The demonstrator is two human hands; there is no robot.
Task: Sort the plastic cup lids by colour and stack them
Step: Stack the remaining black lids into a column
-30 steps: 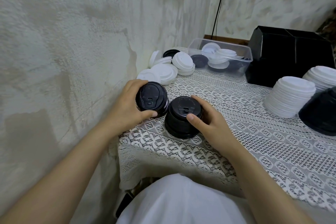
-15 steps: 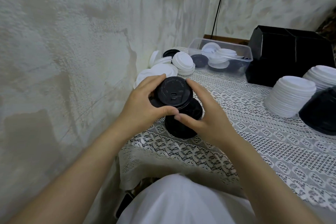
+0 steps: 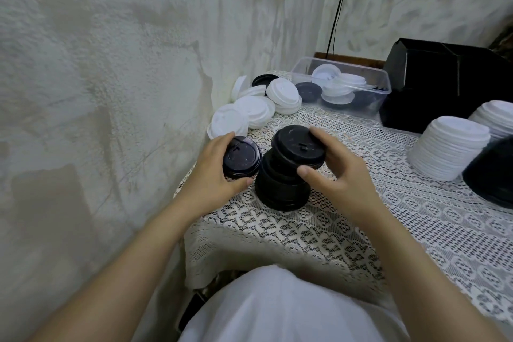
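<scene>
A stack of black lids [image 3: 280, 189] stands near the table's left front corner. My right hand [image 3: 338, 175] grips a tilted black lid [image 3: 297, 144] resting on top of that stack. My left hand [image 3: 213, 175] holds a second black lid [image 3: 241, 157] just left of the stack. Loose white lids [image 3: 249, 111] lie against the wall behind, with one black lid [image 3: 265, 79] among them. At the right stand a tall white lid stack [image 3: 449, 153] and a black lid stack [image 3: 491, 175].
A clear plastic tub [image 3: 385, 91] at the back holds mixed white and black lids. A black box [image 3: 449, 86] stands to its right. The lace-covered table [image 3: 361, 230] butts against the plaster wall on the left. A thin black cable hangs down the back wall.
Both hands brought lids together over the stack, then parted. My right hand now keeps a lid on top of the stack, and my left hand has drawn back left with another lid.
</scene>
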